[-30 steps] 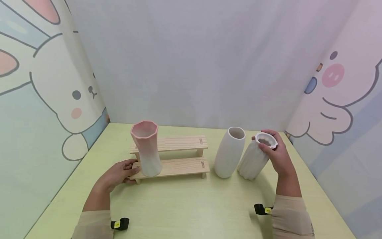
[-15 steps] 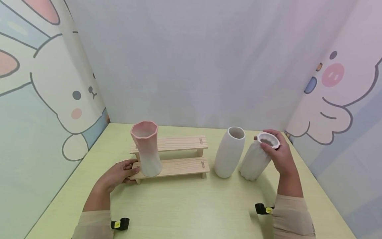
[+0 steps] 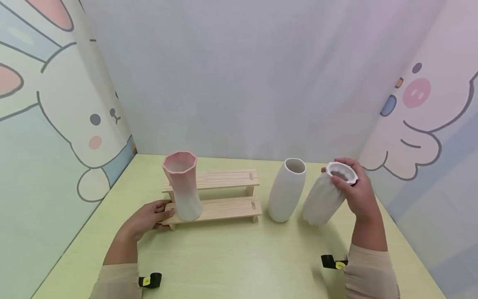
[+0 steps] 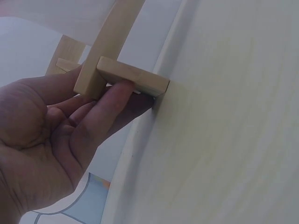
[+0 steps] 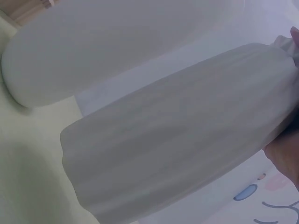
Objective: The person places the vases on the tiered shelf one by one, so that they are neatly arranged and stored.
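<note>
My left hand holds the left end of a two-step wooden stand, its thumb over the lower step. In the left wrist view, its fingers lie against the stand's leg. A vase fading from pink to white stands on the lower step's left end. On the right, my right hand grips a ribbed white vase by its neck, just below the wavy rim. That ribbed vase leans to the right, its base close over the table.
A smooth white vase stands between the stand and the ribbed vase. The pale yellow-green table meets a grey back wall. Side panels with a cartoon rabbit and another cartoon animal flank the table.
My right hand has moved slightly right with the ribbed vase, whose rim now sits further right and a little higher. The left hand and the stand have stayed put.
</note>
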Demonstrator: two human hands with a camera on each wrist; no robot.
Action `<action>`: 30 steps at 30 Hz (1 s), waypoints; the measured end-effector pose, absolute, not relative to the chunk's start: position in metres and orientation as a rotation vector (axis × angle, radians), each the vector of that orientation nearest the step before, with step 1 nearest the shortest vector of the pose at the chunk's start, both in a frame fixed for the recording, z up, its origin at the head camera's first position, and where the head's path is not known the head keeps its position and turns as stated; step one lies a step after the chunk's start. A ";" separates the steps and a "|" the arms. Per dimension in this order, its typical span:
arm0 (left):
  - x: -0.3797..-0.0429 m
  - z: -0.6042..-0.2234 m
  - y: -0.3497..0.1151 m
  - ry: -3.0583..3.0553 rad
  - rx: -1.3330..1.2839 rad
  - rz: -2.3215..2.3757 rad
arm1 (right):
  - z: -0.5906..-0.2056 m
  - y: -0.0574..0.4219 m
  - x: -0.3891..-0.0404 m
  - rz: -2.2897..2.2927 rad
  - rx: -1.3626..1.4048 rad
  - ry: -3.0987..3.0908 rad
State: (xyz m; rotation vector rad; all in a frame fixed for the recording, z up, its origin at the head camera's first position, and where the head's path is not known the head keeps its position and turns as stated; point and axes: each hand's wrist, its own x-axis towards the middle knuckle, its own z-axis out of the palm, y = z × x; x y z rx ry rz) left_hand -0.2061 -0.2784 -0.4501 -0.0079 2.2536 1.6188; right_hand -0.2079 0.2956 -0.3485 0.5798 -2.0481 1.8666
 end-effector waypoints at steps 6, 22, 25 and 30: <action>-0.206 -0.451 -0.279 2.243 -0.004 1.627 | -0.340 0.292 -0.200 1.819 0.573 -2.090; -0.207 -0.451 -0.280 2.251 0.006 1.624 | -0.315 0.281 -0.178 1.842 0.670 -2.130; -0.207 -0.451 -0.279 2.250 0.006 1.624 | -0.311 0.277 -0.173 1.823 0.652 -2.153; -0.207 -0.451 -0.280 2.263 0.001 1.612 | -0.305 0.270 -0.167 1.848 0.668 -2.156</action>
